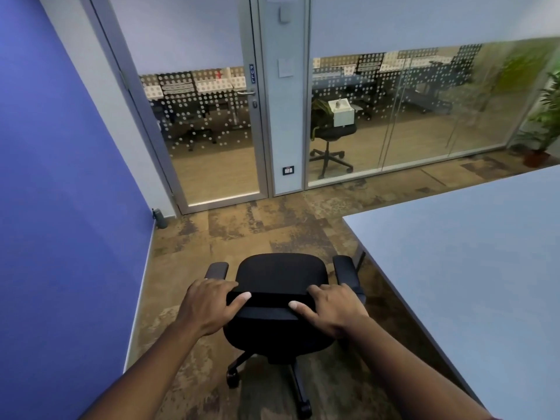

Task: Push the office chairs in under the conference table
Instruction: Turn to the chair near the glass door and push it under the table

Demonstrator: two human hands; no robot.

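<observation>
A black office chair (280,272) on castors stands on the carpet directly below me, its seat facing away. My left hand (209,304) grips the left end of the backrest's top edge. My right hand (330,307) grips the right end of the same edge. The pale conference table (472,268) fills the right side. Its near corner lies just right of the chair's right armrest (345,268). The chair stands beside the table's left edge, outside it.
A blue wall (60,207) runs along the left. A glass door (209,131) and glass partition (409,110) close the room ahead, with another chair (330,137) beyond the glass. A potted plant (542,131) stands at the far right. Patterned carpet (257,225) lies between chair and door.
</observation>
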